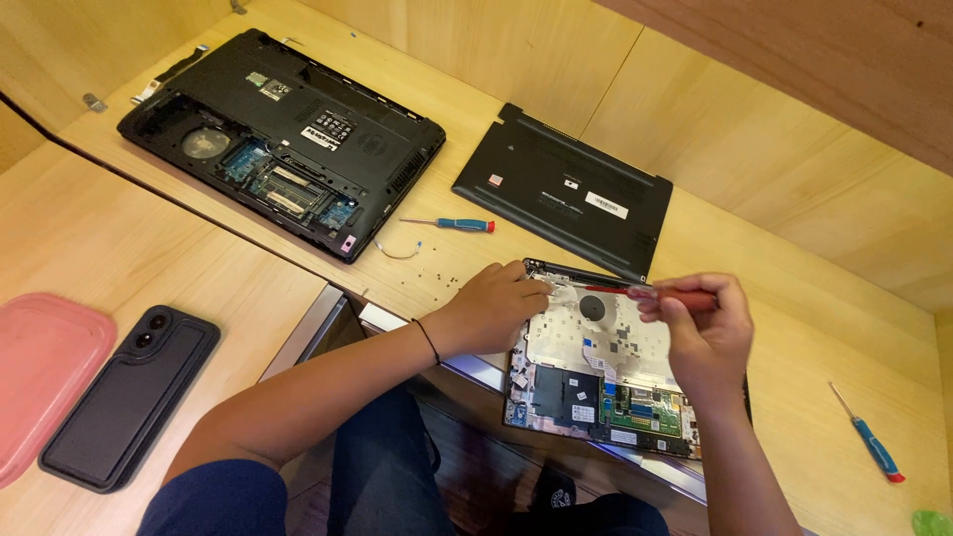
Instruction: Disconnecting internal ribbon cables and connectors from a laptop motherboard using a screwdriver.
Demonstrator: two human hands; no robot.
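An opened laptop (pixel 596 382) lies at the desk's near edge with its circuit boards and round fan exposed. My left hand (pixel 496 303) rests on its upper left corner, fingers pressed by the fan area. My right hand (pixel 700 328) grips a red-handled screwdriver (pixel 655 294), its shaft pointing left toward my left fingertips above the fan. Several tiny screws (pixel 442 278) lie loose on the wood just left of my left hand.
A larger black laptop (pixel 283 139) lies upside down with open bays at the back left. A detached black bottom cover (pixel 561 189) sits at the back centre. A blue screwdriver (pixel 452 224), another screwdriver (pixel 869 437), a black phone (pixel 134 397) and a pink tray (pixel 40 372) lie around.
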